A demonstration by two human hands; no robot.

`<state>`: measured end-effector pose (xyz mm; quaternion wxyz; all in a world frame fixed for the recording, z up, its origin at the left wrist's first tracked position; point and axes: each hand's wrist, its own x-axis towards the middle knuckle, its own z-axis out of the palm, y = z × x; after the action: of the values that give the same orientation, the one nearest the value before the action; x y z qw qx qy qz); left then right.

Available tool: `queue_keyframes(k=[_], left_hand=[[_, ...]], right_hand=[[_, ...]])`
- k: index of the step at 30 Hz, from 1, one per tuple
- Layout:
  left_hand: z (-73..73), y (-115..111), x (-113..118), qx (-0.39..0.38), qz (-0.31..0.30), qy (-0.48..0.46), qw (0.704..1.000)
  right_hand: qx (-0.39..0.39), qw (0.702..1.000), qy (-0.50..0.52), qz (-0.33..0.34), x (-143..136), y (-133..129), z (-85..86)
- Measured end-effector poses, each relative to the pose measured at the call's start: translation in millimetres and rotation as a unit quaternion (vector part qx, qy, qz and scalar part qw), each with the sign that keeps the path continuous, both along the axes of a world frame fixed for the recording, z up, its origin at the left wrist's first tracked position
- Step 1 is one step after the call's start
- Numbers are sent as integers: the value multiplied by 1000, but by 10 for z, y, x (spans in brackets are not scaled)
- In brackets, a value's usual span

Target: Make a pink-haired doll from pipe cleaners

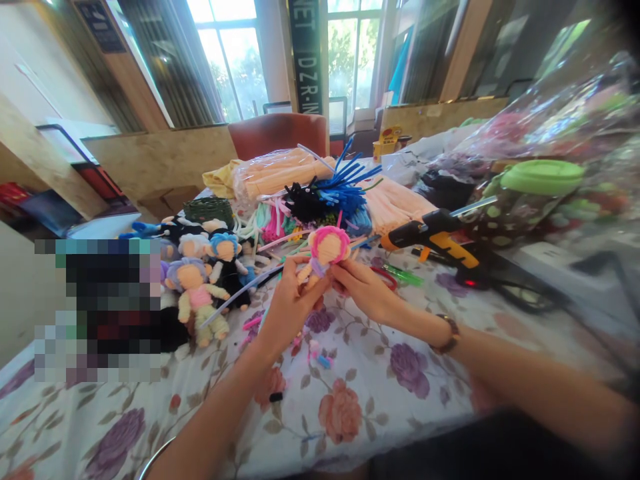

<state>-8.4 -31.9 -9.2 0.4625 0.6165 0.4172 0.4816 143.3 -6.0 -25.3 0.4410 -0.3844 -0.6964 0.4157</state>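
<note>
A small doll [329, 248] with a pink-rimmed head, a blank peach face and a lilac body is held up over the middle of the table. My left hand [295, 297] grips it from the left and below, thumb across its lower body. From the right, my right hand [363, 287] pinches the doll's side with closed fingers, just under the head. The doll's lower part is partly hidden behind my fingers. Small pink and blue scraps [320, 355] lie on the cloth below my hands.
Finished dolls [197, 297] crowd the left. An orange and black glue gun [435, 240] rests at the right, near a green-lidded container [540, 179]. Blue pipe cleaners [345, 183] and peach bundles [280, 175] lie behind. A black bit [276, 397] sits on the flowered tablecloth [200, 413].
</note>
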Motion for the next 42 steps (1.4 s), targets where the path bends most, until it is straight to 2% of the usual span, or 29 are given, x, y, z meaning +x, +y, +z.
queue_keyframes(k=[8,15,20,25,35,42], left_hand=[[66,-37,39,-15,-24,-53,998],[24,-30,37,12,2,-65,998],[21,-21,25,-2,7,-88,996],[12,5,21,-2,19,-79,997],[36,-22,29,14,23,-42,999],[44,-27,26,7,48,-34,998]], right_hand=[[15,1000,22,-3,-25,9,-20],[41,999,-17,-4,-2,-1,16],[63,997,-42,2,-2,-8,16],[52,999,-2,-13,-14,24,-59],[16,993,29,-116,-2,-45,38],[-46,989,133,-48,-47,-93,68]])
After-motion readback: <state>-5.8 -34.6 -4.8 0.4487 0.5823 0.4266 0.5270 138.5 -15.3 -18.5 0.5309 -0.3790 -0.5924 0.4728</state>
